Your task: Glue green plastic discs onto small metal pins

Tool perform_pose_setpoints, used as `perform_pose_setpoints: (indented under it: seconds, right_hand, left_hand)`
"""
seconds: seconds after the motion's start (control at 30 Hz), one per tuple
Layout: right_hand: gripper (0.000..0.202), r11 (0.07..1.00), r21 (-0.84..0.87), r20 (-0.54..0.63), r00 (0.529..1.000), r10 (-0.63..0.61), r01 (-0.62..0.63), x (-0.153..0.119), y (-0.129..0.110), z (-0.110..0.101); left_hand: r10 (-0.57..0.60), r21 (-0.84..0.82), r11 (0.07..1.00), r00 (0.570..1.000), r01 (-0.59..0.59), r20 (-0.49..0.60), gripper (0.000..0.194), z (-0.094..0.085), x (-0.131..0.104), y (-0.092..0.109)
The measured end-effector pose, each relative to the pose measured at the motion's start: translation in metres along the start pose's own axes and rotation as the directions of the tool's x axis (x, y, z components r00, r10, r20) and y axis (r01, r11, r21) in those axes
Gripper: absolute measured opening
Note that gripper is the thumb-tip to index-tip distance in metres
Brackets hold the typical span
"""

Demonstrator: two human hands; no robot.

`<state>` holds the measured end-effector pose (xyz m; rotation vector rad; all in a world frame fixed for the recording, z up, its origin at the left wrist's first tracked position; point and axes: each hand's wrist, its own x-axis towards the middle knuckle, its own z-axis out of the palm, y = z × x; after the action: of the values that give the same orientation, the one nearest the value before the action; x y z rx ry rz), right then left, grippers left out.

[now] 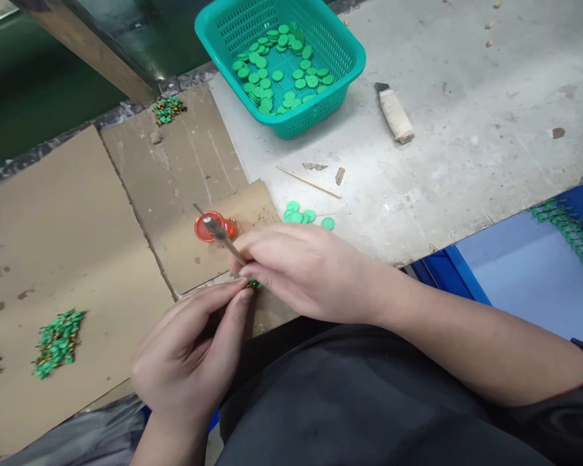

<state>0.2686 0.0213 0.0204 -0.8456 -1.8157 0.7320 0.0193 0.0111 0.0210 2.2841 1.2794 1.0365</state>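
Observation:
My left hand (189, 349) pinches a tiny green piece (253, 283) between thumb and forefinger, mostly covered by the fingertips. Meeting it from the right, my right hand (315, 272) is closed around a thin stick-like tool (218, 232). The tool's thick dark end points up and away; its other end is hidden by my fingers, so I cannot tell its kind. Just beyond the fingertips sits a small round red-orange container (208, 226). Several flat green discs (296, 217) lie beyond my right hand.
A teal basket (282, 126) holds many green discs at the back. A cutter with a wrapped handle (394, 115) and a thin wooden stick (309, 182) lie on the table. Small green-and-gold pieces (58, 343) are heaped on cardboard (102, 259). A blue bin (471, 278) stands below the table edge.

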Motion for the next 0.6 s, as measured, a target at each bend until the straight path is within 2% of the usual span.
perform_pose_setpoints:
  seconds: [0.1,0.23,0.4,0.6]
  right_hand:
    - [0.022,1.000,-0.011,0.024,0.999,0.027,-0.026,-0.0004,0.0017,0.0021]
    - [0.022,1.000,-0.002,0.018,1.000,0.000,0.000,0.0001,0.0026,0.0024]
    - [0.026,0.999,0.001,0.083,0.996,0.033,-0.033,0.0004,0.0018,0.0006]
    - [0.023,1.000,-0.009,0.058,0.998,0.026,-0.025,-0.0001,0.0015,0.0004]
  left_hand:
    - [0.003,0.000,1.000,1.000,-0.003,-0.005,0.029,0.0007,0.0003,0.0001]
    - [0.013,0.008,1.000,1.000,-0.013,-0.010,0.032,0.0011,0.0014,0.0003]
    - [0.019,-0.003,1.000,1.000,-0.019,0.007,0.033,0.0007,0.0022,0.0015]
    - [0.008,0.008,1.000,1.000,-0.008,0.006,0.030,0.0019,0.0019,0.0049]
